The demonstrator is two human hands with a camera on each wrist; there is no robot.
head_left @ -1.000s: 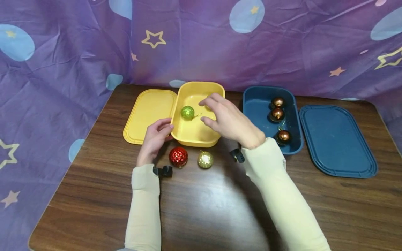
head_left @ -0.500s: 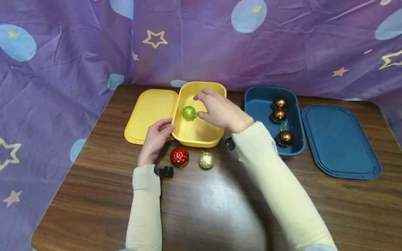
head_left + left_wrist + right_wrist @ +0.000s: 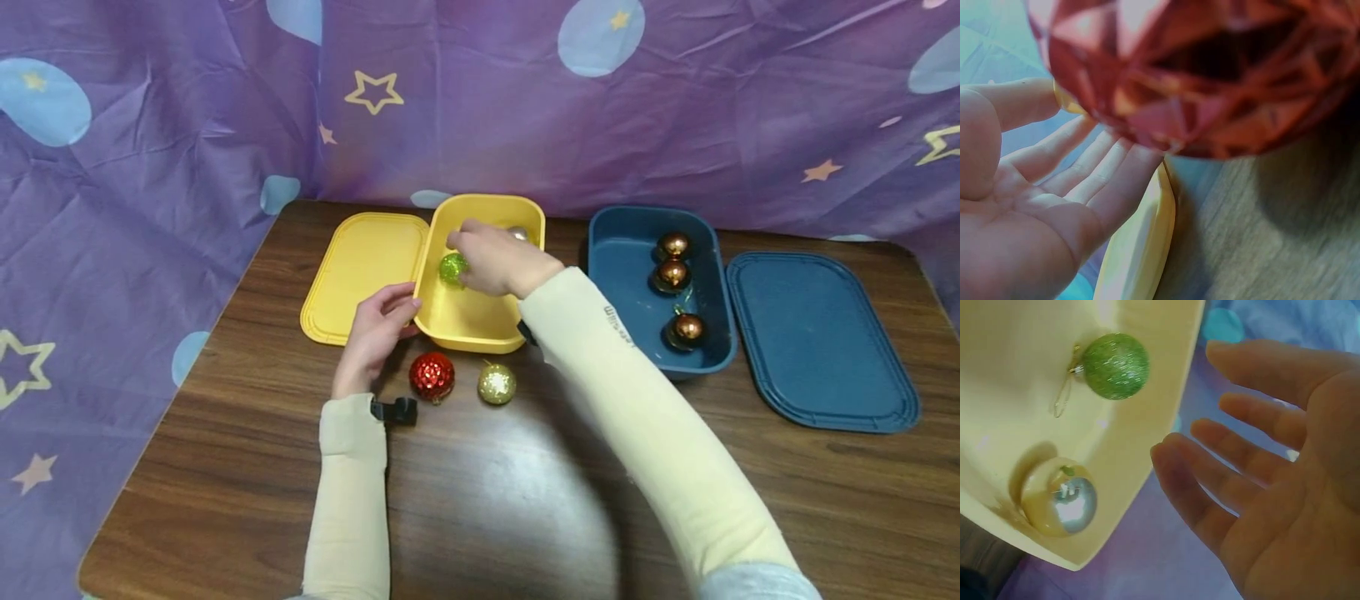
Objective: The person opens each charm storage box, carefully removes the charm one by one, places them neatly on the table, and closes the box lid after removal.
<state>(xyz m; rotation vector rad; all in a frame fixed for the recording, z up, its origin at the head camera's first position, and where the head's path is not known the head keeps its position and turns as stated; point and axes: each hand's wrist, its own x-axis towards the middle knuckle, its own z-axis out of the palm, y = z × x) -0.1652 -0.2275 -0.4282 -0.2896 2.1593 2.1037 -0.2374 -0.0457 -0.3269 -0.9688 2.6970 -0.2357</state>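
A yellow plastic box (image 3: 480,342) holds a green glitter bauble (image 3: 452,268) and a shiny silver bauble (image 3: 517,233). At the box's left side, my left hand (image 3: 377,329) touches the wall with fingers fairly straight. My right hand (image 3: 498,258) reaches over the box, its fingertips pointing down close by the green bauble. The right wrist view shows that hand's fingers spread and relaxed, apart from the green bauble (image 3: 1116,365). A faceted red bauble (image 3: 432,377) lies beside my left wrist and blocks much of the left wrist view. Right of it rests a gold glitter bauble (image 3: 497,383).
A yellow lid (image 3: 363,275) lies left of the yellow box. To the right stands a blue box (image 3: 622,292) with 3 copper-brown baubles (image 3: 687,329) in it, and a blue lid (image 3: 817,342) beside it. A purple star-patterned cloth (image 3: 487,117) hangs behind the wooden table (image 3: 510,508).
My right hand has moved left and down across the yellow box toward the green bauble, uncovering the silver bauble. My left hand stays at the box's side.
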